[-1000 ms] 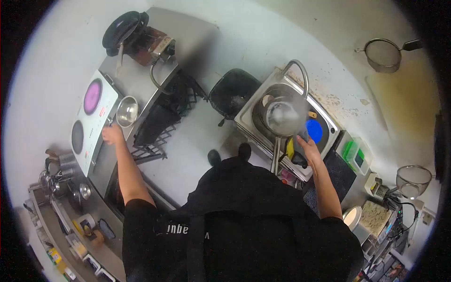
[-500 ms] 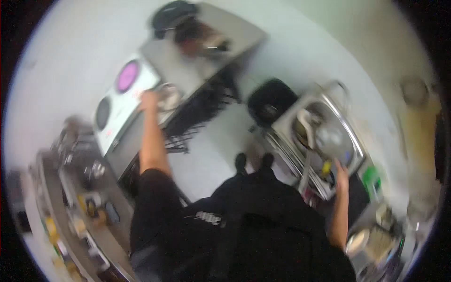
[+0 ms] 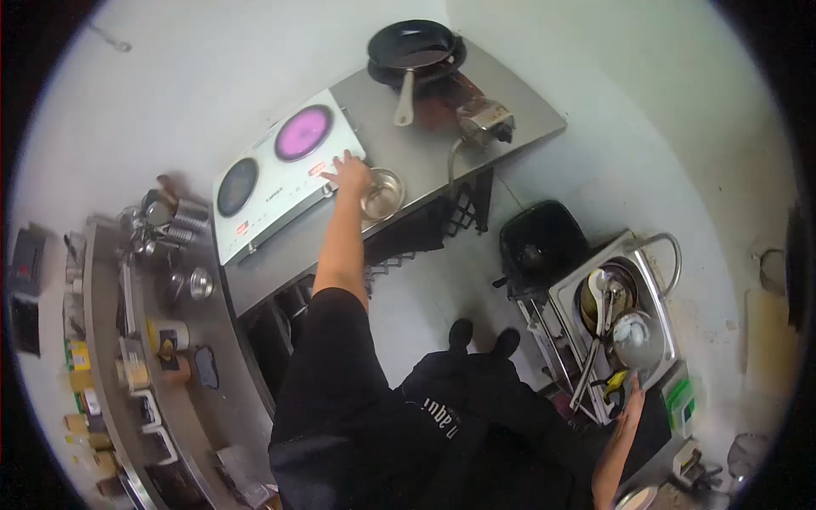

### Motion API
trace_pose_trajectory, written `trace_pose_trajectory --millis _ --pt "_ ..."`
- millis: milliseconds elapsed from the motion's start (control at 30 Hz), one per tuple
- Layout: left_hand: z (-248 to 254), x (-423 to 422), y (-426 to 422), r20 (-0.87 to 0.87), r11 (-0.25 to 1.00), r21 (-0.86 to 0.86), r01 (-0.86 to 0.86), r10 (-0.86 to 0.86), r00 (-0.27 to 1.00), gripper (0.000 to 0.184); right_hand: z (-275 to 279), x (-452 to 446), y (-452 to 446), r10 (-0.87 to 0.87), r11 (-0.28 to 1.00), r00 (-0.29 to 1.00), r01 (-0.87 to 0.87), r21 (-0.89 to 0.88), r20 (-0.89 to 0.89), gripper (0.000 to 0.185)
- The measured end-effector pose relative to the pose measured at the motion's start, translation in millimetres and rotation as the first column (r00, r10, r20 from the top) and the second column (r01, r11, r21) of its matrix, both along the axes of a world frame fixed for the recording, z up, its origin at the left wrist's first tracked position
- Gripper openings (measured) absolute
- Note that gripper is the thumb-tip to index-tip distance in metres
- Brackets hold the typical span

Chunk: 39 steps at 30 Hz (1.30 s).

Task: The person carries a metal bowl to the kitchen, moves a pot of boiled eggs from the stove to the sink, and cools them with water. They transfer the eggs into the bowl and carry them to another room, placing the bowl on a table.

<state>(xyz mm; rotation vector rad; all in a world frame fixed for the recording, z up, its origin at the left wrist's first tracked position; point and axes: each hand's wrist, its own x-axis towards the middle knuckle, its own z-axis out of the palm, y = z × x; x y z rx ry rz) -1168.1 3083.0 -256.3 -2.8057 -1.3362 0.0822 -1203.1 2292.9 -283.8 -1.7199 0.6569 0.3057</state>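
My left hand rests on the front edge of a white two-zone cooktop, fingers spread by a red display. One zone glows pink-purple; the other is dark. A steel bowl stands on the counter just right of this hand. My right hand is at the near edge of the sink, close to a yellow item; its fingertips are hard to make out. A bowl with whitish suds and a pan with a white ladle lie in the sink.
A black frying pan and a burner stand on the steel counter. A black bin is on the floor beside the sink. Shelves with containers and utensils line the left. A green-lidded box sits right of the sink.
The view has turned toward the cooktop, so the sink appears farther right. My left hand's fingers have spread over the cooktop's panel. My right hand has stayed by the sink, and the bowl sits lower there.
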Motion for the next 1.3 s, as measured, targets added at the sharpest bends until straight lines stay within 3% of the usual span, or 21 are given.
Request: trace_pose_trajectory --millis 100,133,167,200,233,267,300,333,367,400,433,467,500,567,633,700,900,967,1133,1300 --pt "-43 4 47 -0.159 0.998 0.033 0.049 -0.043 0.986 0.044 -19 -3 -21 0.015 1.0 1.0 -0.015 0.004 0.016 0.056" --pt "-81 2 82 -0.197 0.979 0.105 0.175 -0.152 0.969 0.043 -7 -4 -13 0.037 0.998 0.999 -0.037 0.042 -0.004 0.053" --pt "-120 2 117 -0.241 0.937 0.184 0.297 -0.25 0.938 0.042 3 -4 -6 0.05 0.991 0.998 -0.053 -0.122 -0.028 0.051" --pt "-69 17 88 -0.514 0.951 -0.057 0.305 -0.289 0.807 0.039 21 -5 8 -0.007 0.976 0.999 -0.001 -0.216 -0.036 0.052" --pt "-80 8 103 -0.387 0.892 -0.012 0.452 -0.42 0.821 0.04 2 -7 -8 -0.018 0.986 0.999 0.023 -0.167 0.032 0.052" --pt "-77 11 102 -0.345 0.926 0.098 0.363 -0.311 0.886 0.043 4 -7 -6 -0.021 0.993 0.999 0.027 -0.116 0.05 0.052" --pt "-83 11 119 -0.369 0.894 0.083 0.44 -0.382 0.847 0.048 3 -5 -14 -0.032 0.99 0.998 0.023 -0.139 -0.062 0.05" --pt "-53 14 89 -0.421 0.939 -0.006 0.343 -0.313 0.851 0.046 32 -6 7 -0.079 0.978 0.993 0.061 -0.2 -0.083 0.048" --pt "-53 11 75 -0.356 0.955 0.098 0.279 -0.228 0.906 0.036 46 -6 17 -0.119 0.973 0.99 0.1 -0.208 -0.078 0.048" --pt "-58 14 67 -0.088 0.98 0.165 0.115 -0.102 0.991 0.032 54 -5 24 -0.12 0.967 0.991 0.104 -0.233 -0.056 0.046" --pt "-31 11 23 0.07 0.977 0.174 0.121 -0.135 0.988 0.032 57 -3 22 -0.117 0.961 0.992 0.104 -0.257 -0.037 0.044" --pt "-2 5 -30 0.225 0.976 0.178 0.123 -0.162 0.961 0.033 50 -1 13 -0.144 0.957 0.989 0.13 -0.26 -0.036 0.044" --pt "-6 2 -48 0.224 0.974 0.173 0.145 -0.183 0.957 0.033 38 1 1 -0.112 0.973 0.992 0.098 -0.207 -0.056 0.043" --pt "-20 -5 -80 0.56 0.874 0.264 0.409 -0.484 0.673 0.035 36 2 -14 -0.08 0.984 0.994 0.066 -0.165 -0.077 0.041" --pt "-6 2 -160 0.613 0.845 0.262 0.466 -0.519 0.596 0.034 45 7 -13 -0.115 0.991 0.99 0.108 -0.078 -0.088 0.04" --pt "4 15 -226 0.663 0.814 0.269 0.515 -0.544 0.514 0.034 21 13 -44 -0.057 0.983 0.997 0.048 -0.177 -0.044 0.039" --pt "15 69 -359 0.716 0.621 0.265 0.738 -0.639 0.28 0.036 18 28 -89 0.031 0.973 0.995 -0.053 -0.226 -0.097 0.035" --pt "8 88 -392 0.703 0.537 0.266 0.8 -0.676 0.22 0.038 31 27 -92 0.02 0.987 1.0 -0.021 -0.158 -0.005 0.034" --pt "-5 121 -456 0.701 0.444 0.235 0.865 -0.693 0.166 0.037 66 23 -111 0.138 0.969 0.983 -0.159 -0.19 -0.117 0.032" --pt "-9 135 -492 0.682 0.402 0.211 0.891 -0.714 0.161 0.037 35 5 -145 0.203 0.934 0.978 -0.21 -0.288 -0.056 0.036"
